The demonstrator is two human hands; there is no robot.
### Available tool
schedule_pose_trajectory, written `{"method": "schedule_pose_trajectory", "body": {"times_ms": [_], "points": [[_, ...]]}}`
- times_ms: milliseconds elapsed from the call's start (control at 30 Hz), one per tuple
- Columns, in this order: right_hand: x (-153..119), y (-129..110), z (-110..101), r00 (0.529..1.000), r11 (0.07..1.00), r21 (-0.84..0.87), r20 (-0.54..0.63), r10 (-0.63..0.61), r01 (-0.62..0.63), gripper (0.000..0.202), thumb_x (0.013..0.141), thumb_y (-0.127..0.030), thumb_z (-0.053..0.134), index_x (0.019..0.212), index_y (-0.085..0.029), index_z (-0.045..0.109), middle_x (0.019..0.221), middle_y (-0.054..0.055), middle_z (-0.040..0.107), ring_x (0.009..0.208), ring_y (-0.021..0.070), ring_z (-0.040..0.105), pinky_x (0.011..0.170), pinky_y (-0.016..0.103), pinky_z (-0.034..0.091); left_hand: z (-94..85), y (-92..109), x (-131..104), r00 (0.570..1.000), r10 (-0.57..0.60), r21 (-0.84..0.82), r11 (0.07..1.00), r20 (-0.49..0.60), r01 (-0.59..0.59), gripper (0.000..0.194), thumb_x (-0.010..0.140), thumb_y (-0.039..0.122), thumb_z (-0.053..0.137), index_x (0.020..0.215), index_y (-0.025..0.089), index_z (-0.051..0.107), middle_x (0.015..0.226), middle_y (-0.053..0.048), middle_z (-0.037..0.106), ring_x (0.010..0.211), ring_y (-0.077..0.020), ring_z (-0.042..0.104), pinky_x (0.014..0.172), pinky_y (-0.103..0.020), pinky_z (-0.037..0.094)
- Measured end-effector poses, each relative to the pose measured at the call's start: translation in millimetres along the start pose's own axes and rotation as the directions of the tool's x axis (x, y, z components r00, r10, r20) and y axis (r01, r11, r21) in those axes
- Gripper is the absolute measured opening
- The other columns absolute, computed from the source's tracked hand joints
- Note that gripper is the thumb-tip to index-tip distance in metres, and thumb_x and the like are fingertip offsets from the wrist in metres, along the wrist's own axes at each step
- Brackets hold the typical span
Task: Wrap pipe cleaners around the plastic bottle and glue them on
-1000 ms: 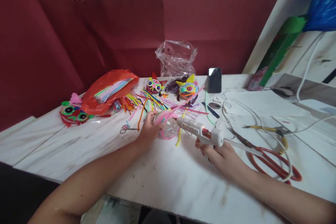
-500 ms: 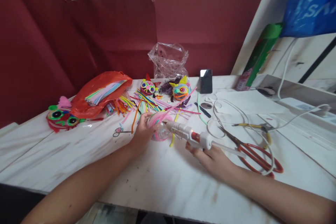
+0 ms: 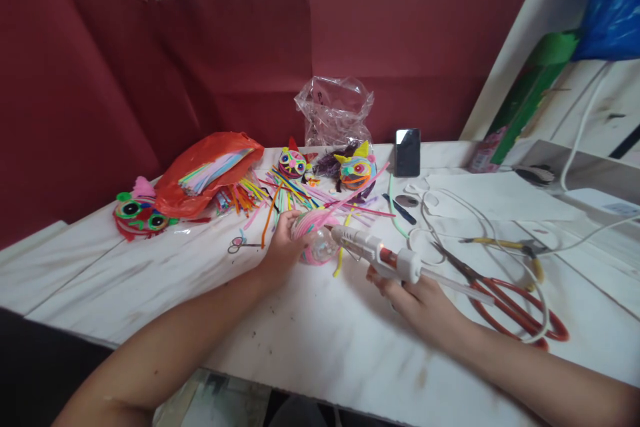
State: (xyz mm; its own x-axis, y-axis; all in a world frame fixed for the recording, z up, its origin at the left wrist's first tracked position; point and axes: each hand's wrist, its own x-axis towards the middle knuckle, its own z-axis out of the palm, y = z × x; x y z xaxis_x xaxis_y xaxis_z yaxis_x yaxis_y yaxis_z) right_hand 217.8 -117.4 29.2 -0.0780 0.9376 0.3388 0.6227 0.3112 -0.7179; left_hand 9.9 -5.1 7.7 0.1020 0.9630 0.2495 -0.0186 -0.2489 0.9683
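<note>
My left hand (image 3: 286,242) is closed around a clear plastic ball (image 3: 320,248), partly wrapped in pink and pale pipe cleaners. A long pink pipe cleaner (image 3: 361,189) sticks out from it to the upper right. In my right hand (image 3: 407,290) is a white hot glue gun (image 3: 373,248) with a glue stick (image 3: 457,288) jutting from its back. The gun's nozzle points left, close beside the wrapped ball; whether it touches cannot be made out. A yellow pipe cleaner (image 3: 339,260) lies just behind the ball.
Large red-handled scissors (image 3: 510,307), pliers (image 3: 500,243) and a white cable (image 3: 475,210) lie on the right. Behind are a phone (image 3: 407,153), loose pipe cleaners (image 3: 295,197) and finished animal heads (image 3: 356,170). Small scissors (image 3: 240,245) and a red bag (image 3: 215,153) lie left.
The whole view has shifted, so things appear further right. The glue gun's nozzle sits slightly further from the ball's middle. Both hands keep their holds.
</note>
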Motion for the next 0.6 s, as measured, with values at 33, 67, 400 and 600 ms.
{"method": "schedule_pose_trajectory", "body": {"times_ms": [33,67,400,600], "points": [[0.2,0.1,-0.5,1.000,1.000,-0.006,-0.002,0.020,-0.020,0.031,0.083,-0.041,0.037,0.074,-0.021,0.059,0.066,0.004,0.062,0.062,0.0190,0.059,0.065,0.034,0.052,0.1,0.5,0.0,1.000,-0.004,-0.002,1.000,-0.001,0.004,0.049,0.062,0.032,0.074,0.104,0.022,0.049,0.106,-0.003,0.059,0.093,-0.0183,0.056,0.076,-0.028,0.044],[0.4,0.7,-0.9,0.999,0.999,-0.013,-0.005,0.042,-0.042,0.032,0.083,-0.042,0.037,0.074,-0.021,0.059,0.065,0.004,0.061,0.061,0.0189,0.058,0.063,0.034,0.052,0.3,0.8,0.0,1.000,-0.012,-0.004,1.000,0.000,0.012,0.050,0.062,0.033,0.074,0.104,0.022,0.049,0.106,-0.003,0.058,0.093,-0.0183,0.056,0.076,-0.028,0.045],[-0.4,6.2,0.7,0.993,0.993,-0.027,0.010,0.114,-0.114,0.035,0.081,-0.046,0.035,0.073,-0.021,0.058,0.065,0.005,0.061,0.058,0.0201,0.057,0.058,0.035,0.049,-0.8,-2.8,1.2,1.000,-0.026,0.005,1.000,-0.007,0.026,0.049,0.065,0.034,0.072,0.105,0.022,0.048,0.107,-0.003,0.057,0.089,-0.0159,0.057,0.074,-0.027,0.045],[-1.7,0.9,0.6,0.999,0.999,0.023,0.026,-0.045,0.044,0.028,0.083,-0.038,0.037,0.073,-0.022,0.058,0.062,0.002,0.060,0.056,0.0173,0.056,0.057,0.030,0.049,-0.6,-1.6,-0.1,1.000,-0.009,0.013,1.000,0.011,0.009,0.051,0.064,0.035,0.074,0.106,0.021,0.049,0.101,-0.002,0.058,0.085,-0.0156,0.057,0.069,-0.025,0.045]]}}
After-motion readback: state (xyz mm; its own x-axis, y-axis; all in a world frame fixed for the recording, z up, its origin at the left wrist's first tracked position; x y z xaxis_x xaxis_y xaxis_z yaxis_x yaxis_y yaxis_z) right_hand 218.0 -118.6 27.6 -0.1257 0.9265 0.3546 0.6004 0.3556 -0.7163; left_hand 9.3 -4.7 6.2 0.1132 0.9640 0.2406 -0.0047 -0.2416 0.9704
